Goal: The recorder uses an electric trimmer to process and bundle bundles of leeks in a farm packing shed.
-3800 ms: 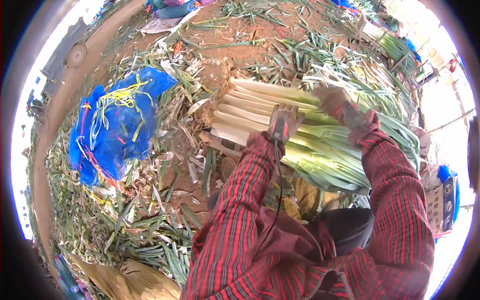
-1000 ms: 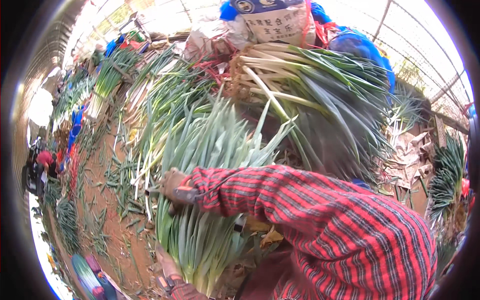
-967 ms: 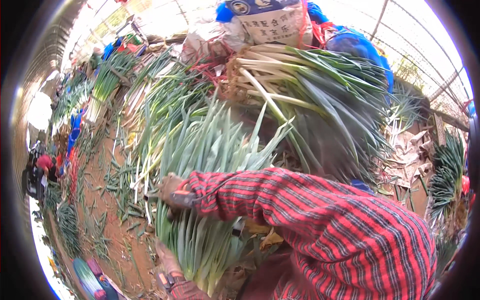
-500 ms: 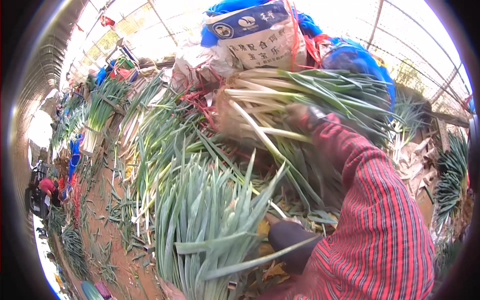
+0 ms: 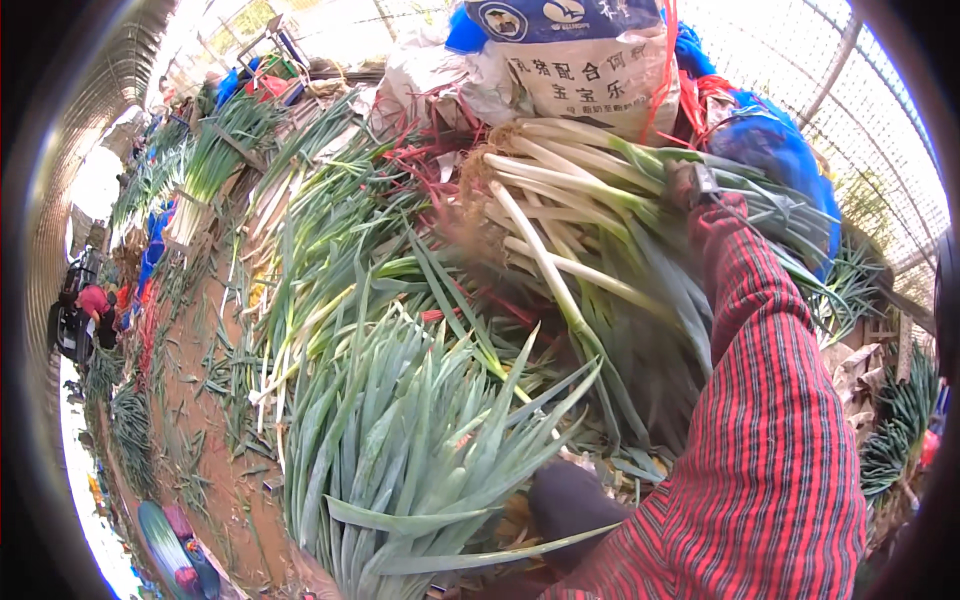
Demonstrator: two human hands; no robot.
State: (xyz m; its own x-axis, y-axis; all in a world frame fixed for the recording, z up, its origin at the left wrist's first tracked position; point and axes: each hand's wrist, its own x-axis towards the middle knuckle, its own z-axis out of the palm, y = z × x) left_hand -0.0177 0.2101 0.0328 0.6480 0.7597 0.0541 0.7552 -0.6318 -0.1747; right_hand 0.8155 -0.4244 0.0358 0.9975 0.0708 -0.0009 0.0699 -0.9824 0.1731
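My right hand [image 5: 688,180], gloved and with a device strapped on its back, is closed on the green leaves of a pile of leeks [image 5: 590,230] with white stems and shaggy roots at the upper right. In the lower middle a large bunch of blue-green leek leaves [image 5: 420,440] lies in front of me. My left hand [image 5: 316,572] barely shows at the bottom edge beside that bunch, its fingers hidden. My dark-clad knee [image 5: 560,500] shows under the red striped sleeve.
A printed white sack [image 5: 580,70] and blue mesh bags [image 5: 770,170] stand behind the pile. More leeks [image 5: 210,150] line the left over bare earth [image 5: 200,420]. A person in pink [image 5: 95,305] is at the far left. A wire mesh wall [image 5: 850,80] rises at the right.
My right hand has left the leafy bunch in front and moved up and right onto the rooted pile. My left hand has slipped almost out of view. The view has shifted.
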